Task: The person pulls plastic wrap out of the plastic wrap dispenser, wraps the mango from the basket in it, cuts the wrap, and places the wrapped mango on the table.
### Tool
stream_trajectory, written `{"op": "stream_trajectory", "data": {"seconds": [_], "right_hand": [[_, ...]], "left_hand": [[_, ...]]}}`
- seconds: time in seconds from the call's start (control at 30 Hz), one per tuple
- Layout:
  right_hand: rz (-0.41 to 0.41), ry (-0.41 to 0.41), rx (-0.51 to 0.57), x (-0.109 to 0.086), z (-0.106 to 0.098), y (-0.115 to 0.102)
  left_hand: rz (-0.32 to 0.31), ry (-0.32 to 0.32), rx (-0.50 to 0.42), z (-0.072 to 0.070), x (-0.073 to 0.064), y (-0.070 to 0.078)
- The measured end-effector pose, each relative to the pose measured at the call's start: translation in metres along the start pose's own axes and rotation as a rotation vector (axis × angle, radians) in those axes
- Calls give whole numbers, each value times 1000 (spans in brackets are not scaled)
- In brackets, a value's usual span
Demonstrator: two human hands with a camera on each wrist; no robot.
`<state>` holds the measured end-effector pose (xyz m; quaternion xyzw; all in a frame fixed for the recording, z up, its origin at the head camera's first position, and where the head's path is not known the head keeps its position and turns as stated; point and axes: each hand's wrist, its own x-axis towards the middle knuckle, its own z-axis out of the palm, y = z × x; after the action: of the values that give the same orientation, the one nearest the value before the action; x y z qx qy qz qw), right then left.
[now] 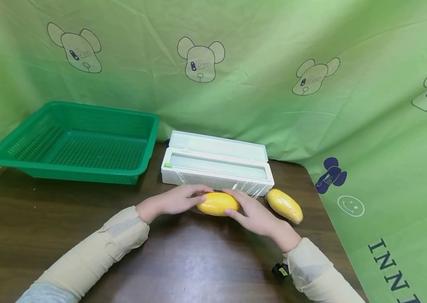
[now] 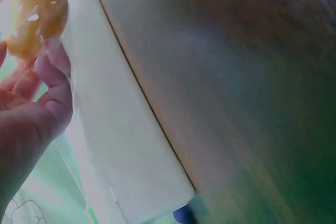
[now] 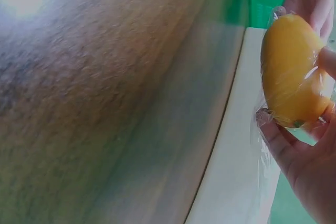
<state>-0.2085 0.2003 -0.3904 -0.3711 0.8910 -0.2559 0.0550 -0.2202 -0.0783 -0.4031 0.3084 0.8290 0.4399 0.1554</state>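
Observation:
A yellow mango [image 1: 218,204] with clear cling film around it is held between both hands, in front of the cling film dispenser [image 1: 217,181]. My left hand [image 1: 179,200] grips its left end, thumb on the near side. At the right end, my right hand [image 1: 253,212] holds it between thumb and fingers. Loose film clings around the fruit [image 3: 291,72] in the right wrist view, and some bunches at its far end. The white dispenser has its lid raised, and film strands hang over its front. A second mango [image 1: 284,205], film-wrapped, lies right of the dispenser.
A green plastic basket [image 1: 143,172] with perforated sides stands at the back left of the dark wooden table [image 1: 84,227]. Green printed cloth [image 1: 255,97] hangs behind and to the right. Near my right wrist is a small black device [image 1: 280,272].

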Motion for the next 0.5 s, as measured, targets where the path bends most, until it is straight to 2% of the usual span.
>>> {"op": "stream_trajectory", "data": {"seconds": [0.17, 0.5], "right_hand": [[49, -5, 90, 3, -3, 1], [83, 20, 227, 6, -7, 3]], "left_hand": [[33, 46, -35, 2, 2, 2], [67, 105, 0, 2, 6, 5]]}}
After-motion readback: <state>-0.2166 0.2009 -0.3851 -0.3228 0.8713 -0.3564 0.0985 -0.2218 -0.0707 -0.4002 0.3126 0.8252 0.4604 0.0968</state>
